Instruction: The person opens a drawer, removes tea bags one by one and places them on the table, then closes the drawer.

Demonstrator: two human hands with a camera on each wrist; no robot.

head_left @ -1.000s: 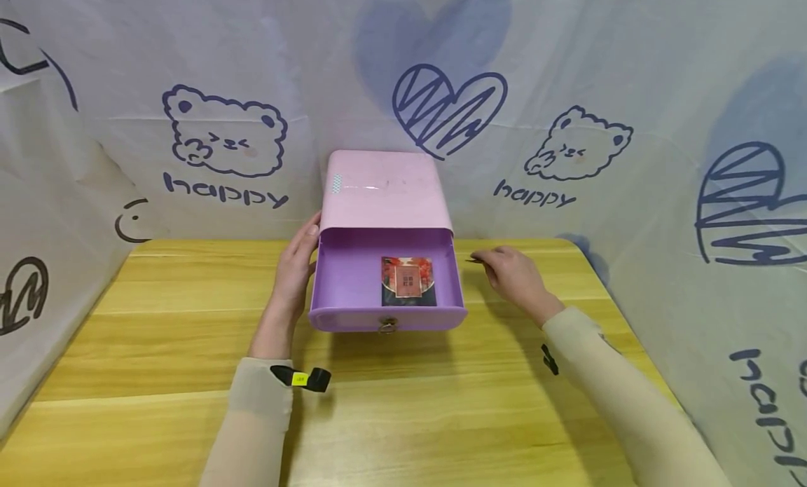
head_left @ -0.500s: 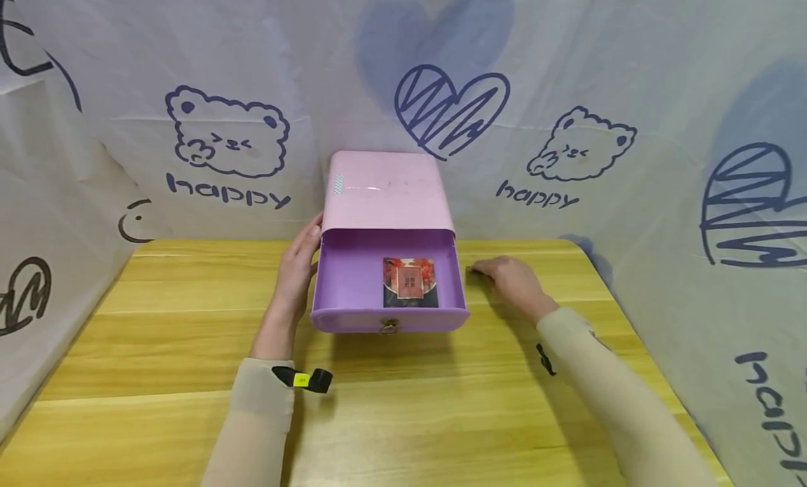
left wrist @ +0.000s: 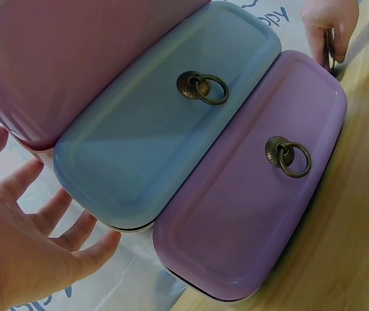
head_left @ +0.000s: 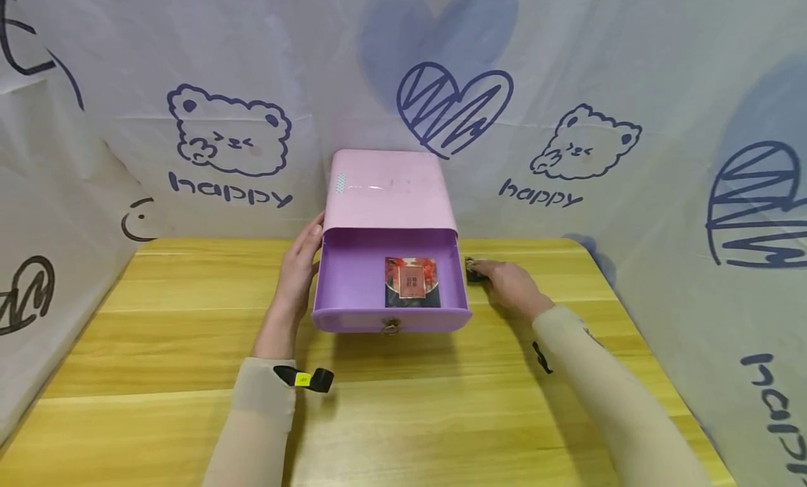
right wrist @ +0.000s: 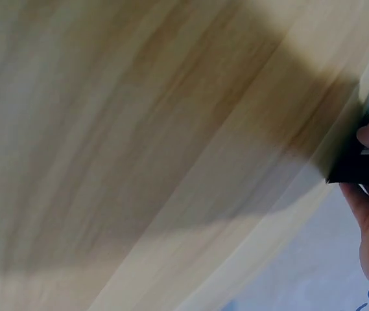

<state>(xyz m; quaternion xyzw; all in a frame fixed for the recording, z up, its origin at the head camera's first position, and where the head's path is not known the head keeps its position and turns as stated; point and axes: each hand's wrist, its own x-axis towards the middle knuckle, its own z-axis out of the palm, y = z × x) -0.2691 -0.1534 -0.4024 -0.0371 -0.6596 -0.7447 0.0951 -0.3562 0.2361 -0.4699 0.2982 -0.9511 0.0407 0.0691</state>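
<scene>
Since a second ago, right hand (head_left: 507, 284) has dropped to the tabletop (head_left: 391, 403), its grip pinching a dark card (head_left: 474, 270); left hand (head_left: 295, 280), fingers straight, steadies the cabinet (head_left: 387, 189). That thin card could slip against the drawer (head_left: 353, 280) wall.

Bright, even overhead light. Soft shadows fall toward the viewer on the wooden table (head_left: 403, 410). Head view bends at its edges; right-wrist view is blurred.

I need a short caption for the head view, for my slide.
Left hand steadies a pink drawer box; right hand pinches a dark card.
</scene>
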